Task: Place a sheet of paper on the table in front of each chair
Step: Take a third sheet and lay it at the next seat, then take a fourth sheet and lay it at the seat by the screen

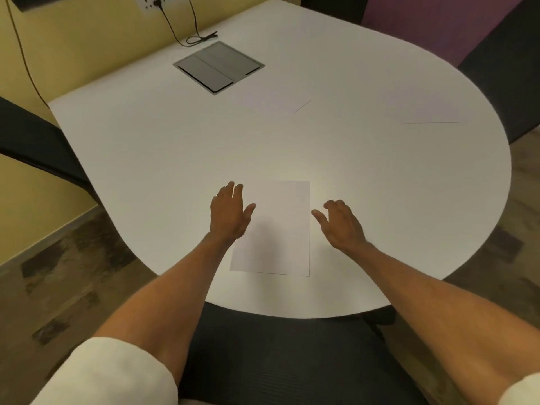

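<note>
A white sheet of paper [280, 229] lies flat on the white table [146, 156], square to the rounded near edge and straight in front of the black chair [277, 361] at the bottom of the view. The left hand [230, 213] is spread over the sheet's left edge with fingers nearly straight and the thumb out over the paper. It holds nothing, and whether it touches the sheet cannot be told. The right hand [342, 223] hovers just beside the sheet's right edge, off the paper, with fingers loosely curled and thumb pointing toward the sheet; it grips nothing either. Both forearms are bare, with a white sleeve [111, 375] rolled up near the left elbow. Two more sheets show farther off, white on white, so only faint edges give them away: a second sheet [274, 102] near the middle of the table, and a third sheet [426, 111] toward the right rim, in front of the dark chair on the right [502, 83]. Another dark chair [35, 141] stands at the left side. A grey cable hatch [219, 67] is set into the tabletop at the far end, and a black cable [198, 39] lies coiled just behind it.
</note>
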`<state>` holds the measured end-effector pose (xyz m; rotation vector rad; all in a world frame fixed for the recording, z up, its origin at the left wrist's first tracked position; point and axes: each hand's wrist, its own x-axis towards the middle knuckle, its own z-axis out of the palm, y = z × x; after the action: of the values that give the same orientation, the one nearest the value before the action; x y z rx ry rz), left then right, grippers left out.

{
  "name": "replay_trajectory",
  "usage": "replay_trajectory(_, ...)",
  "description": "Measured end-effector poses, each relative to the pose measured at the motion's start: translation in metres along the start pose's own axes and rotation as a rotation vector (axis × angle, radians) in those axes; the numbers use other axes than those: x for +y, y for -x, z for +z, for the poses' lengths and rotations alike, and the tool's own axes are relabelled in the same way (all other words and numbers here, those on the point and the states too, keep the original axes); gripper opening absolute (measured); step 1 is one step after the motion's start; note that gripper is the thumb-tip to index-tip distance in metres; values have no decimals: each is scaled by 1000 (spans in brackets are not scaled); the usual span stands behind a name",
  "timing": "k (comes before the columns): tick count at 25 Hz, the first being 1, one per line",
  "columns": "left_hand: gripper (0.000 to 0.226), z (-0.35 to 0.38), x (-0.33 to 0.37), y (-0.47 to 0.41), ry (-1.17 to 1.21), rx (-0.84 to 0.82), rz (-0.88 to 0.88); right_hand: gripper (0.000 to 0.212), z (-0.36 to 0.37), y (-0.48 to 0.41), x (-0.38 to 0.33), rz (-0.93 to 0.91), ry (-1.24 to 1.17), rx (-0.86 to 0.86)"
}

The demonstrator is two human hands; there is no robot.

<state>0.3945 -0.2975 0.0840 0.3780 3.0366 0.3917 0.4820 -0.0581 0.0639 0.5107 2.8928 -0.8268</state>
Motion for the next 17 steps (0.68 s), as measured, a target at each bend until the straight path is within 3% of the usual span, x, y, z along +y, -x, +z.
replay_trajectory(11,67,-33,150,11,-131,-7,77,69,-111,-1,49,-245,215,-33)
replay_trajectory(17,68,-27,264,25,-98,13,-50,71,-194,-20,110,-383,313,-31)
